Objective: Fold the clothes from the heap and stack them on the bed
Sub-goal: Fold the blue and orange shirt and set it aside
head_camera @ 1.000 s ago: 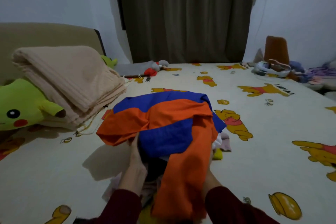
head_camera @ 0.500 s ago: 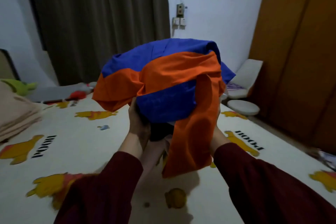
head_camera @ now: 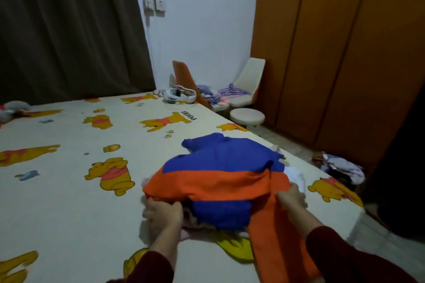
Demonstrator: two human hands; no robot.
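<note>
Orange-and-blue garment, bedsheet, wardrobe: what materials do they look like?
Orange-and-blue garment: thin woven fabric, matte with slight sheen; it drapes in soft folds, probably synthetic or cotton blend. Bedsheet: printed cotton-like cloth, matte cream with cartoon bears, lying flat. Wardrobe: wood or wood-look laminate, smooth orange-brown panels with vertical seams; solid or veneer cannot be told.

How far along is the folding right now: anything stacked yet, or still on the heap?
Done: no folded stack of clothes shows in this view. In hand: the orange and blue garment lies bunched over a small heap of clothes near the bed edge; the left hand and the right hand grip it at its sides. Left: folding this garment and the pieces under it, then stacking.
</note>
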